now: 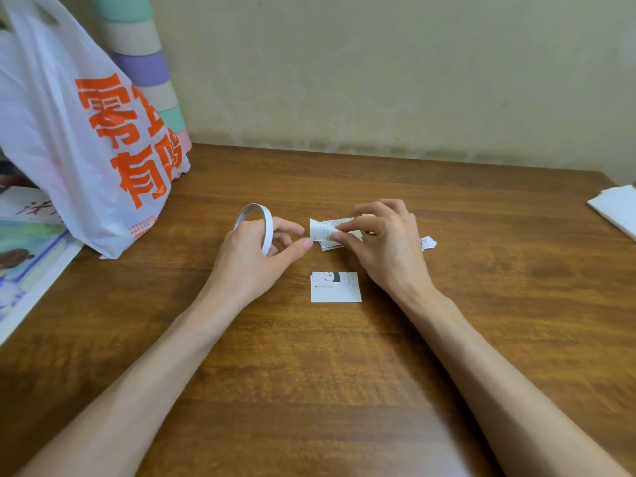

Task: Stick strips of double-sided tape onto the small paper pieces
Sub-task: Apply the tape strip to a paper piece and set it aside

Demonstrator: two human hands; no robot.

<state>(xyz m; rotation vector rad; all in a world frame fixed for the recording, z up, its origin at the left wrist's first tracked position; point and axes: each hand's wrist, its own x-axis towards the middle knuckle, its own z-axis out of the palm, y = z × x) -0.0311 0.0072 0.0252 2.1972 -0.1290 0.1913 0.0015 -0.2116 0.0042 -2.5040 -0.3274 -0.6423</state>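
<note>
While my left hand (254, 249) grips the white tape roll (256, 220) upright above the counter (344, 390), my right hand (382, 242) pinches a small printed paper piece (325, 228) just right of it. Second paper piece (335, 287): flat on the counter, nearer me. Crumpled scrap (428, 242): beside my right hand. Plastic bag (86, 132): far left.

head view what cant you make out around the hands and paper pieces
All in the head view:
- Loose end of the tape roll: hidden by the left hand gripping it.
- Any tape on the held paper piece: covered by the right hand pinching it.
- Papers under it: mostly hidden, count unclear.
- Print on the flat paper piece: too small.
- White sheets: cut off by the right edge.
</note>
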